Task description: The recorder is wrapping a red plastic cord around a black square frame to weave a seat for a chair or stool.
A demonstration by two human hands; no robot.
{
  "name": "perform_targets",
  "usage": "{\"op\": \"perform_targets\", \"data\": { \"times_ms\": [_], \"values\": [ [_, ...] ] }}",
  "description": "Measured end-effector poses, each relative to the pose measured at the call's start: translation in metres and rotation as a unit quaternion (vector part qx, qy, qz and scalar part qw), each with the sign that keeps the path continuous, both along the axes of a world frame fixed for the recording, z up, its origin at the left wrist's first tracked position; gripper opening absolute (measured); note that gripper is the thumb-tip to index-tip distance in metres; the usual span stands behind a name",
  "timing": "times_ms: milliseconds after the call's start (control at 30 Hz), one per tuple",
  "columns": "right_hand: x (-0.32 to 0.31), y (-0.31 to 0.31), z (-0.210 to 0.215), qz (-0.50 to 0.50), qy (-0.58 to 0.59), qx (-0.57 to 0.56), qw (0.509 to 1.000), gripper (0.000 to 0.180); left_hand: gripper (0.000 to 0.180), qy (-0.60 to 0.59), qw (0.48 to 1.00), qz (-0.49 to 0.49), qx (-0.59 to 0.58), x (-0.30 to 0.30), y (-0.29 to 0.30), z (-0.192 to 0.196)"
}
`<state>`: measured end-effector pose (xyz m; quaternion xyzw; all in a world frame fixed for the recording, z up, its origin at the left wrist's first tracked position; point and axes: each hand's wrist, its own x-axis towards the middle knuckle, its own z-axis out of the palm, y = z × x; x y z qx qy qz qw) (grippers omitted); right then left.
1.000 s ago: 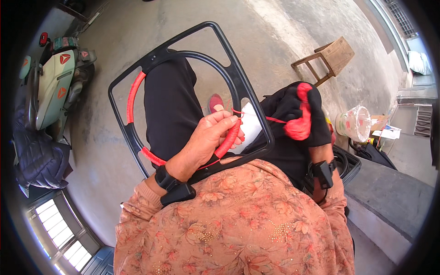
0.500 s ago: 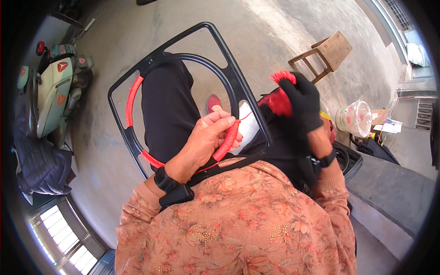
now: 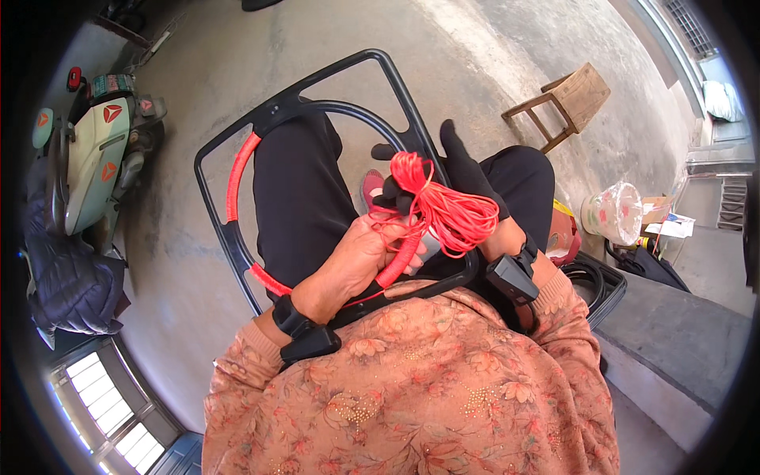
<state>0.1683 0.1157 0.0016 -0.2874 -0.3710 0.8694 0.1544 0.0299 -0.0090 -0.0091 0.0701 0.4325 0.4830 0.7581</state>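
Observation:
A black frame (image 3: 281, 108) with a round ring inside lies across my lap, and red cord wraps tightly around parts of that ring. My bare left hand (image 3: 352, 257) is closed around the right side of the ring at a red-wrapped section (image 3: 400, 265). At the same side, my right hand (image 3: 475, 178) in a black glove carries a tied bundle of red cord (image 3: 451, 214). One gloved finger points up and another reaches left over the ring. The bundle covers much of the palm, and loose strands run toward my left hand.
A wooden stool (image 3: 574, 99) lies tipped on the floor at far right. A scooter (image 3: 99, 158) with a dark quilted cover stands at left. To my right are a clear plastic tub (image 3: 613, 214), a black crate (image 3: 598, 289) with coiled cable, and a grey ledge (image 3: 673, 332).
My right hand has come left and down from beyond the frame to the ring, bringing the cord bundle beside my left hand. My left hand has kept its grip.

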Motion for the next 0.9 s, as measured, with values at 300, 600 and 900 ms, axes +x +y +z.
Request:
{"op": "perform_targets", "data": {
  "times_ms": [300, 600, 900],
  "values": [
    [0.028, -0.009, 0.005, 0.081, -0.144, 0.105, 0.981, 0.035, 0.017, 0.086, 0.991, 0.080, 0.060, 0.005, 0.001, -0.020],
    [0.047, -0.027, -0.028, 0.005, -0.048, -0.038, 0.998, 0.045, 0.008, 0.050, 0.994, 0.073, 0.059, 0.006, 0.003, -0.014],
    [0.085, 0.032, -0.048, -0.302, 0.026, 0.040, 0.952, 0.031, 0.025, 0.063, 0.995, -0.020, 0.070, 0.003, 0.003, -0.003]
  ]
}}
